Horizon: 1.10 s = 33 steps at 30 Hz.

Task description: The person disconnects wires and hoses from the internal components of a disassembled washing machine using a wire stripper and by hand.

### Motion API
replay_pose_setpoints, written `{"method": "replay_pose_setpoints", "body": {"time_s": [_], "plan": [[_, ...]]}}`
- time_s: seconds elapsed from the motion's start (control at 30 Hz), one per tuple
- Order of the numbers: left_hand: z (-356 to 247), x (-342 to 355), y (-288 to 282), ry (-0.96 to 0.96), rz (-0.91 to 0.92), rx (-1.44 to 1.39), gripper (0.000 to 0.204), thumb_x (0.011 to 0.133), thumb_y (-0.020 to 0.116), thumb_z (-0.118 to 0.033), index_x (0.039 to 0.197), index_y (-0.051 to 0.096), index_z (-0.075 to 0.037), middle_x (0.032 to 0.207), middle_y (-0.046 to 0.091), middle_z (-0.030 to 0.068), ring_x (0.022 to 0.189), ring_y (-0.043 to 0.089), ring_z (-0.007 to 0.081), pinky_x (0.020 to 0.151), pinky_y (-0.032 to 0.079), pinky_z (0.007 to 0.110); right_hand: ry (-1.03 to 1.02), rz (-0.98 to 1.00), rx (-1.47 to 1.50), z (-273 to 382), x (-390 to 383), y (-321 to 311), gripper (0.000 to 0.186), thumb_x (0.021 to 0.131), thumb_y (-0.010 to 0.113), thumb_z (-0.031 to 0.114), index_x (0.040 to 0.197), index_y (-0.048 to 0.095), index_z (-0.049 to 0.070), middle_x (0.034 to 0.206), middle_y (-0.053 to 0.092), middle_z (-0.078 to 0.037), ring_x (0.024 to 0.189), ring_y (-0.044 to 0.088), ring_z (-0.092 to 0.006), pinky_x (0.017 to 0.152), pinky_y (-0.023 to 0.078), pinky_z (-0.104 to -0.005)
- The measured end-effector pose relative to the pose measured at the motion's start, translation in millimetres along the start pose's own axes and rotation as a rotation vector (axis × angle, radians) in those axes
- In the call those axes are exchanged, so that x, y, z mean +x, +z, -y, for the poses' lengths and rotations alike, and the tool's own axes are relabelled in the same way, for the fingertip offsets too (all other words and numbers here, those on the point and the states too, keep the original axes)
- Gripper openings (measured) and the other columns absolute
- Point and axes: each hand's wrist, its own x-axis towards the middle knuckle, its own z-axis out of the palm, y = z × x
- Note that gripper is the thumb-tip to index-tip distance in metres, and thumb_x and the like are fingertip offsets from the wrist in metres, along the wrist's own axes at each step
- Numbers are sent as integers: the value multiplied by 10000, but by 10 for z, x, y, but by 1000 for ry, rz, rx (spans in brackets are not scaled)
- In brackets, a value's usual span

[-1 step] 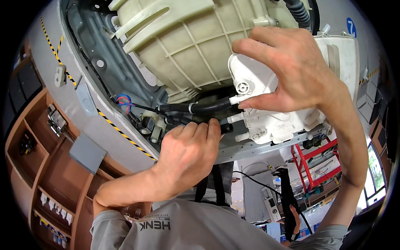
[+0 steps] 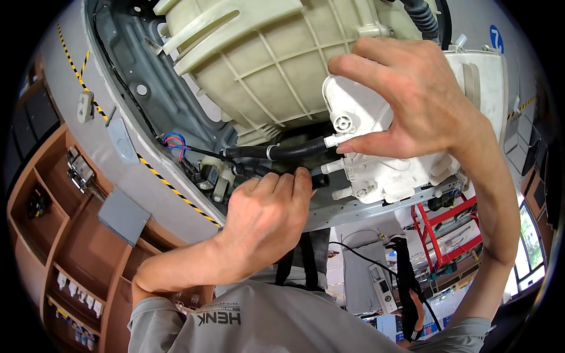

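Observation:
My left hand (image 2: 268, 217) is closed round a black rubber hose (image 2: 320, 180), whose end pokes out past my fingers. That end lies just left of the spouts on a white plastic housing (image 2: 385, 179) and looks apart from them. A second black hose (image 2: 297, 150), with a white clamp (image 2: 269, 152) round it, runs to the upper spout (image 2: 333, 140). My right hand (image 2: 412, 100) grips the housing from above, thumb beside the upper spout and fingers curled over the top. Two lower spouts (image 2: 333, 168) show bare ends. My left fingertips are hidden.
A large ribbed cream tub (image 2: 276, 65) fills the space beyond my hands, inside a grey metal cabinet (image 2: 132, 65). A metal rail (image 2: 335, 216) crosses on the near side. Blue and red wires (image 2: 175, 140) sit at left. Brown shelving (image 2: 76, 235) and a red rack (image 2: 438, 235) stand farther off.

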Motion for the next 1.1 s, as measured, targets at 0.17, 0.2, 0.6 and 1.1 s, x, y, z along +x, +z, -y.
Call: {"method": "replay_pose_setpoints", "body": {"time_s": [0.17, 0.2, 0.6, 1.1], "plan": [[-2, 2, 48, -15, -27, -5, 294, 784, 707, -103, 1020, 607, 40, 686, 575, 67, 581, 571, 223, 505, 456, 344, -7, -12, -9, 2, -10, 19, 744, 541, 831, 499, 1092, 608, 52, 887, 589, -110, 736, 592, -321, 614, 450, -389], [2, 6, 50, -15, -31, -10, 291, 782, 708, -99, 1018, 609, 39, 684, 575, 67, 578, 572, 224, 503, 458, 346, -10, -16, -11, 2, -7, 19, 744, 542, 829, 501, 1093, 608, 52, 887, 589, -109, 736, 591, -320, 613, 449, -389], [79, 84, -10, 33, -33, -27, 278, 747, 733, -120, 972, 621, -2, 735, 571, 71, 668, 585, 240, 584, 466, 349, 86, 95, -67, 128, -23, -49, 724, 540, 837, 446, 1105, 594, 63, 930, 572, -106, 794, 583, -328, 660, 443, -404], [137, 5, 321, -55, -238, -360, 256, 756, 741, -104, 957, 616, -5, 779, 585, 104, 687, 567, 292, 658, 463, 374, 186, 413, -84, 131, -33, -309, 984, 474, 839, 501, 1323, 510, 127, 1155, 540, -128, 1076, 534, -356, 896, 431, -454]]}}
